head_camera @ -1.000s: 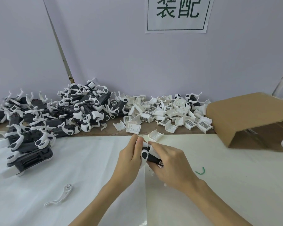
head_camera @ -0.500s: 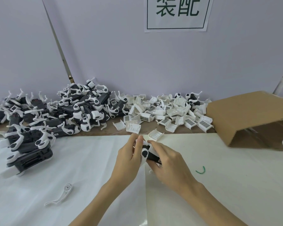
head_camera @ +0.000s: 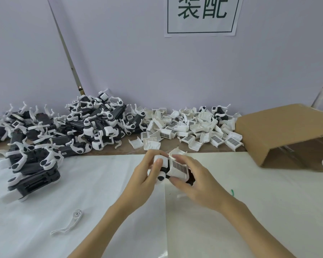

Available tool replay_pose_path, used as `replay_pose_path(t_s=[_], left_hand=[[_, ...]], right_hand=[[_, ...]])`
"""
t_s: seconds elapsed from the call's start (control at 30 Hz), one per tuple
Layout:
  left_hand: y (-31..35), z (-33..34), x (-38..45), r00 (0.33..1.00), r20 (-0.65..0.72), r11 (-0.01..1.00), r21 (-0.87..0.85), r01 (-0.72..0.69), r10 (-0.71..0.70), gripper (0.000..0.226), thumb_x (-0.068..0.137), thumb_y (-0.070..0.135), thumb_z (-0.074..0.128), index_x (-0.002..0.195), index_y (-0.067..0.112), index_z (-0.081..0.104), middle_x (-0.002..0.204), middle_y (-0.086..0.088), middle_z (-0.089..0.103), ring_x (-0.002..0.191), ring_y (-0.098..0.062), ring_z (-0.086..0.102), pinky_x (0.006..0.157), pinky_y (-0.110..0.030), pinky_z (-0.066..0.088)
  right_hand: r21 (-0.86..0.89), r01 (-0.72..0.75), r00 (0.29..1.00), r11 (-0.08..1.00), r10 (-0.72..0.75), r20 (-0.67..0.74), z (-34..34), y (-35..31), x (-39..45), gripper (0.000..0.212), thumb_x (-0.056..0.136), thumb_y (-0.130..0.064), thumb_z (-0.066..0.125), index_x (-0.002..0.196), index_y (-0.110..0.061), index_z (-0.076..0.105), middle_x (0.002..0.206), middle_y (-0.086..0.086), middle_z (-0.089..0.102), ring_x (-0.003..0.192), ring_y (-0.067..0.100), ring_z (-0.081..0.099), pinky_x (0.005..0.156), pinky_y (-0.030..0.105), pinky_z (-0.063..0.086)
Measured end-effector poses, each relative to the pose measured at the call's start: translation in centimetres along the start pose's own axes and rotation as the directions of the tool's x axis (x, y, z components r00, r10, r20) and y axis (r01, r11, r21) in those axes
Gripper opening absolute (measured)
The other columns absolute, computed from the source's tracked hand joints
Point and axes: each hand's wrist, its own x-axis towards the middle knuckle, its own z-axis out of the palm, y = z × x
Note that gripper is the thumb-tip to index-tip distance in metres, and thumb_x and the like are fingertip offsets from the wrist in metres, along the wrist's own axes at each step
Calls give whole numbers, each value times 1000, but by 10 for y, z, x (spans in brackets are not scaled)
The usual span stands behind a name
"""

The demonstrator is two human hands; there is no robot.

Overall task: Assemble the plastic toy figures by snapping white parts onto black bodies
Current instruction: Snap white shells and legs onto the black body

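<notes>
Step in hand: the left hand (head_camera: 147,175) grips one end of a black toy body (head_camera: 191,176), fingers curled over a white piece already on it; the right hand (head_camera: 198,181) pinches a white grille-patterned part (head_camera: 178,169) between thumb and fingers and holds it against the body, just above the counter (head_camera: 268,211).
Seating: whether the part has snapped home cannot be told; the fingers hide the joint.
Done: a large heap of assembled figures (head_camera: 93,127) lies at the back left, with more stacked nearer at the left (head_camera: 32,168).
Left: a big pile of loose white parts (head_camera: 190,129) sits at the back centre, so, judging by that, many figures remain.
Stray piece: one white leg part (head_camera: 69,224) lies alone on the white sheet, near left.
Cardboard box (head_camera: 287,131): on its side at right, contents mostly hidden.
</notes>
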Motion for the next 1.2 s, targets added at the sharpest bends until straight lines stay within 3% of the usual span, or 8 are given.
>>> replay_pose_path(t_s=[0.13,0.3,0.57,0.77,0.83,0.93,1.07,1.2], left_hand=[[-2,-3,0,997,-42,962,270,-47,60,29,106,58,44,133,49,52,132,27,60,128,-6,49,96,-22,45],[-5,1,0,1000,-7,981,192,29,-28,43,94,46,75,131,42,54,117,22,69,119,-11,59,97,-22,47],[-7,-11,3,990,54,979,151,-137,130,40,96,19,77,132,20,59,119,12,68,115,-21,65,96,-27,50],[0,3,3,979,-188,943,333,-8,75,84,80,72,72,150,43,35,146,28,46,137,-3,46,115,-31,33],[-1,11,1,970,-241,955,287,72,-1,92,74,74,76,148,35,37,143,19,47,136,-3,47,113,-29,37],[-5,17,0,987,-159,987,152,55,-31,39,92,41,80,125,33,61,111,14,73,103,-5,70,85,-29,55],[0,7,3,990,-118,967,251,-44,76,14,99,35,74,113,34,73,82,11,72,70,-9,65,63,-16,47],[-5,-5,3,967,67,701,677,-225,246,33,101,53,63,119,27,71,80,8,62,73,-18,54,68,-36,45]], right_hand=[[-67,-6,992,998,-3,-125,-2,1,0,41,80,-46,84,114,-34,64,100,-13,68,93,6,65,78,26,55],[-481,165,954,861,-264,-144,3,-3,1,57,79,-54,83,121,-23,61,112,-17,62,104,6,54,94,24,40],[-295,137,966,946,-193,-171,-2,-6,0,18,94,-33,76,106,-23,67,91,-31,55,101,-15,44,87,6,29],[108,2,979,994,20,-203,0,-15,2,22,99,-34,70,119,-25,70,103,-19,74,96,4,69,92,25,53],[473,-100,980,875,168,-105,8,-17,0,27,100,-26,68,126,-16,68,118,-4,76,114,15,70,104,37,53],[767,-179,980,617,181,82,19,-19,-1,29,105,-9,57,131,-8,68,130,14,71,128,25,64,112,33,48],[568,-242,969,787,223,104,7,-15,0,26,98,-26,70,120,-15,75,123,5,75,123,21,67,116,40,45],[510,-295,947,808,319,41,-9,-5,1,71,80,-44,79,144,-39,49,136,-7,64,122,11,66,115,44,44]])
